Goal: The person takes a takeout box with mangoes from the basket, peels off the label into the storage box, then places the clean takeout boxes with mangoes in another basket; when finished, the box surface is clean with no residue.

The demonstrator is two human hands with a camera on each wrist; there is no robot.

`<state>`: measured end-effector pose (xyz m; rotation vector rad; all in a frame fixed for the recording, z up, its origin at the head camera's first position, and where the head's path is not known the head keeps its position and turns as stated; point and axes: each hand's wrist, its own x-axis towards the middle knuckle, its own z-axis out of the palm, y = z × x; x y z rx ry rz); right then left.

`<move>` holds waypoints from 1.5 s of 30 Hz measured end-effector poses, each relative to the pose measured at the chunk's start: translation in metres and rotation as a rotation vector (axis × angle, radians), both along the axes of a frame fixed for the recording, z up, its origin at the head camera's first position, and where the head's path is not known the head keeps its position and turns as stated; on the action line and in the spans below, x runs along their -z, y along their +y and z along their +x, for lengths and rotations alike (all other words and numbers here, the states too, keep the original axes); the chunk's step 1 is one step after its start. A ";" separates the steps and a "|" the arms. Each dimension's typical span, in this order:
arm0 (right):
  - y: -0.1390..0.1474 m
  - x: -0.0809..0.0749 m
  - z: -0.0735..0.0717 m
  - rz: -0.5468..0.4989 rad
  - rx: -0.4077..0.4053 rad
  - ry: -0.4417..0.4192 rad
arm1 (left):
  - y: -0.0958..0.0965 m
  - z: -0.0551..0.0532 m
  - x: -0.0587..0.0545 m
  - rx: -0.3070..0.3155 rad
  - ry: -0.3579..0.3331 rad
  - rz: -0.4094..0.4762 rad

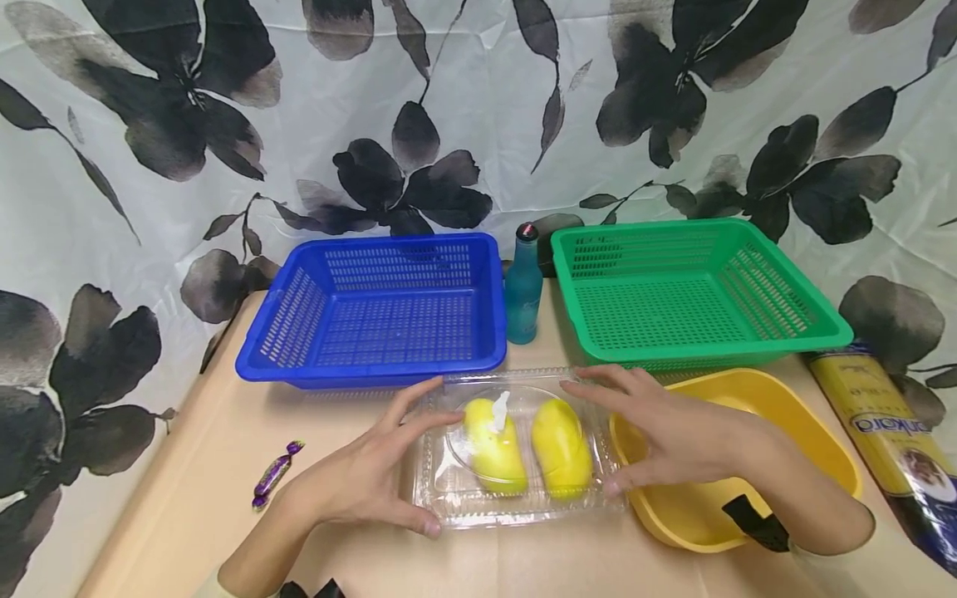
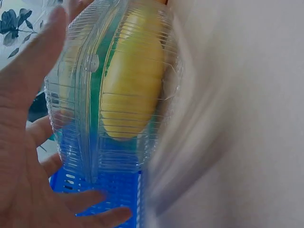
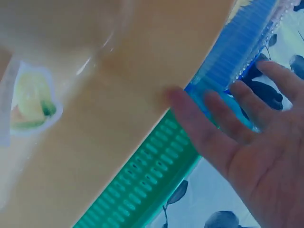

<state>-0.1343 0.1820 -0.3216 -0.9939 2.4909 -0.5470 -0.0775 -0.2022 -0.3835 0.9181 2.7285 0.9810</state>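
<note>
A clear plastic clamshell box [image 1: 523, 513] sits on the table with two yellow mangoes [image 1: 562, 448] inside, a white scrap showing over the left one. At the box's left side is my left hand [image 1: 366, 477], fingers spread, its index fingertip by the lid and its thumb low near the front corner. My right hand [image 1: 665, 428] spans the right side, fingers stretched over the back right corner and thumb by the right edge. In the left wrist view the box [image 2: 118, 154] lies beside the loosely spread fingers; whether they touch it I cannot tell. The right wrist view shows straight fingers.
Behind the box stand a blue basket [image 1: 374, 370], a teal bottle [image 1: 522, 299] and a green basket [image 1: 710, 342]. A yellow tray [image 1: 807, 415] lies under my right forearm. A purple-wrapped candy [image 1: 275, 477] is at left, a yellow-and-blue packet [image 1: 882, 415] at far right.
</note>
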 end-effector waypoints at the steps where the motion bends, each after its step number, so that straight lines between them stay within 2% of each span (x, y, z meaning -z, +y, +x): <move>1: 0.001 -0.001 0.000 0.019 -0.004 -0.036 | 0.000 0.000 -0.001 0.001 0.004 -0.005; 3: 0.001 -0.003 0.001 0.040 -0.017 -0.089 | 0.001 0.000 -0.002 -0.001 0.013 -0.012; 6: -0.001 -0.003 0.002 0.032 -0.038 -0.116 | 0.001 0.001 -0.003 -0.004 0.027 -0.004; 12: 0.002 -0.009 0.007 -0.026 -0.054 -0.114 | 0.000 0.007 -0.005 -0.031 0.021 0.095; 15: 0.007 -0.014 0.010 -0.042 -0.057 -0.104 | -0.002 0.010 -0.006 -0.025 0.043 0.149; 19: 0.013 -0.022 0.016 -0.020 -0.052 -0.096 | -0.003 0.017 -0.010 -0.021 0.074 0.178; 23: 0.023 -0.029 0.026 -0.009 -0.066 -0.029 | 0.002 0.025 -0.022 -0.017 0.131 0.191; 28: 0.037 -0.039 0.034 -0.078 -0.096 0.144 | 0.010 0.024 -0.051 0.010 0.229 0.205; 32: 0.050 -0.049 0.033 -0.104 -0.072 0.312 | 0.021 0.013 -0.067 0.038 0.307 0.247; 34: 0.057 -0.054 0.030 -0.116 -0.023 0.349 | 0.029 0.004 -0.071 0.053 0.335 0.285; 39: 0.076 -0.063 0.016 -0.222 0.115 0.349 | 0.055 -0.025 -0.074 0.076 0.357 0.377; 45: 0.093 -0.062 -0.008 -0.449 0.162 0.293 | 0.088 -0.063 -0.080 0.069 0.344 0.387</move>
